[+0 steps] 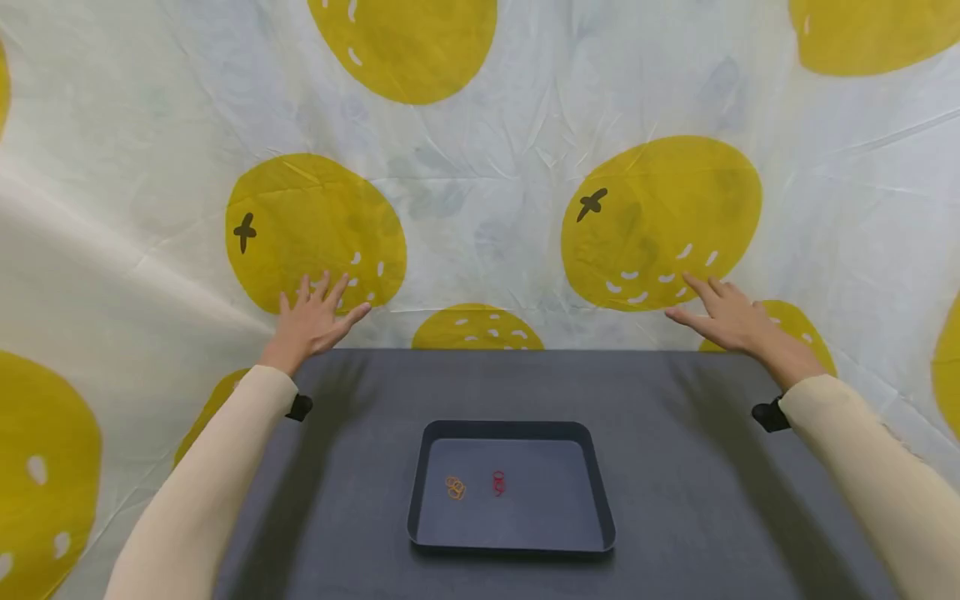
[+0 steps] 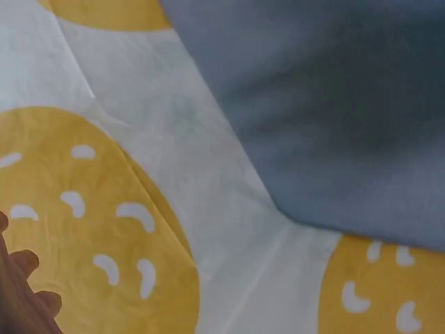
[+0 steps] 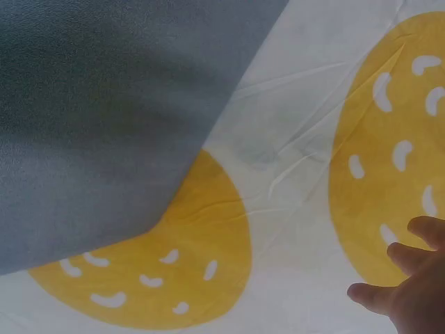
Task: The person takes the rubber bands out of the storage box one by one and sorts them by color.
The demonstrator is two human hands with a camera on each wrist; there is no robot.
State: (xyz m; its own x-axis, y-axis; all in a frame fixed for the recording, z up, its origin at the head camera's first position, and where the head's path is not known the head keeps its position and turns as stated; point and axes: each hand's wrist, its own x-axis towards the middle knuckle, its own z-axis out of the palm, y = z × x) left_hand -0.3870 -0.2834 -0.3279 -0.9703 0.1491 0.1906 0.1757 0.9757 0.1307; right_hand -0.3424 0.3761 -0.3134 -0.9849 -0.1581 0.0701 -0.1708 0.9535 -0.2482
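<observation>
Both arms reach forward above the far part of the table in the head view. My left hand (image 1: pixel 311 322) has its fingers spread and holds nothing; part of it shows at the lower left of the left wrist view. With fingers extended, my right hand (image 1: pixel 723 317) is also raised and holds nothing. A dark shallow tray (image 1: pixel 596 492) lies on the table between the arms, nearer to me than either hand. Inside it, toward the left, is a small cluster of orange rings (image 1: pixel 455 487). Some red rings (image 1: pixel 498 483) lie near the tray's middle.
The grey tabletop (image 1: pixel 510 383) ends at a straight far edge. Behind it hangs a white cloth (image 1: pixel 480 233) printed with large yellow fruit, which also runs along the sides. Shadows of both arms fall on the table, left and right of the tray.
</observation>
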